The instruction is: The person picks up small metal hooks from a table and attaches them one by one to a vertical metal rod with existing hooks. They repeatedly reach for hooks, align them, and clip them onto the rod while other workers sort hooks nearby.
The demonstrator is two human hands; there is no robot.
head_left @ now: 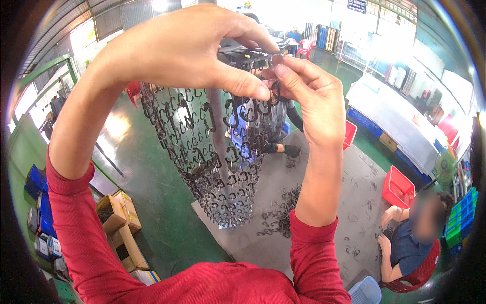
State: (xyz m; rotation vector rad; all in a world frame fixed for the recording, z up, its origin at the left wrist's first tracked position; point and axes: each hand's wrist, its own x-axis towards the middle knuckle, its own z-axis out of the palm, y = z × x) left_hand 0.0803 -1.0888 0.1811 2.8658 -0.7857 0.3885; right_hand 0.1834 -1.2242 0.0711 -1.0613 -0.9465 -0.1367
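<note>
A tall rack (217, 126) hangs before me, strung with many small black C-shaped hooks on thin wires around a grey central pole. My left hand (197, 48) arches at its top, thumb and forefinger apart, with the rack's dark upper part showing between them. Close beside those fingertips, my right hand (314, 96) pinches a small black hook (276, 90) at the rack's upper right edge. The fingers partly cover this hook, so whether it touches a wire is hidden.
Loose black hooks (288, 207) lie heaped and scattered on a grey table (329, 202) below. A person (415, 238) sits at its right, near a red bin (397, 187). Another person's gloved hand (292, 150) is across it. Cardboard boxes (119, 213) stand at the lower left.
</note>
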